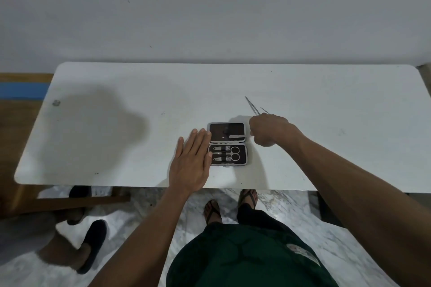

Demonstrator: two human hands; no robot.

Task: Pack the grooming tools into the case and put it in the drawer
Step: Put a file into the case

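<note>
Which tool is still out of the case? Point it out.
The tweezers, pinched in the right hand above the table. The scissors and both clippers sit strapped inside the open case; the left hand steadies it.

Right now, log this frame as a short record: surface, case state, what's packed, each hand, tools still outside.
surface: white table
case: case lying open flat on the table
packed: scissors and two clippers strapped in the near half; a small file in the far half
left hand: left hand flat and open, fingertips at the case's left edge
right hand: right hand closed on tweezers
still outside: the tweezers; another thin tool's tip shows beside them, kind unclear
drawer: not visible
</note>
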